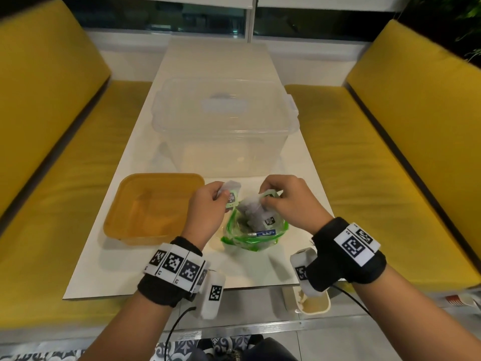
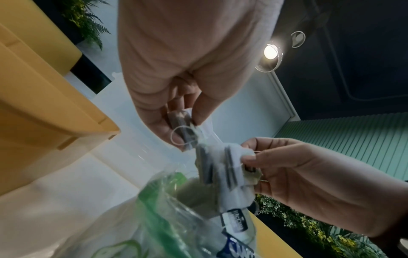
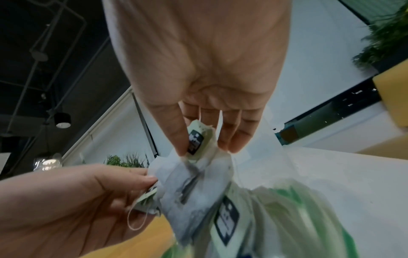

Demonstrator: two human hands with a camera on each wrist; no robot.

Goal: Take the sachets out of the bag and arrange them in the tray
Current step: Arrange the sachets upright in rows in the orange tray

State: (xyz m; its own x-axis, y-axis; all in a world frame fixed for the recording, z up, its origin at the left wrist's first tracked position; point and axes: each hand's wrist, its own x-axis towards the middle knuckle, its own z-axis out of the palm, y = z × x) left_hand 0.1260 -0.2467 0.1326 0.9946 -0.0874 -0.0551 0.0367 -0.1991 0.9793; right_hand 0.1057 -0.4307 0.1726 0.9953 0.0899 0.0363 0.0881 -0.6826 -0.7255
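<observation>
Head view: our left hand (image 1: pixel 205 204) pinches one sachet (image 1: pixel 232 198) beside the tray (image 1: pixel 153 178), to its left; right hand (image 1: pixel 285 199) pinches sachets (image 1: pixel 256 212) above the bag (image 1: pixel 255 237).

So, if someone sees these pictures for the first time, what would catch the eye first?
Probably the two hands at the table's near centre: the left hand pinches one tea sachet, while the right hand lifts a cluster of sachets from the green-trimmed plastic bag. Next, the yellow tray to the left, holding no sachets, and the clear lidded storage box behind.
</observation>
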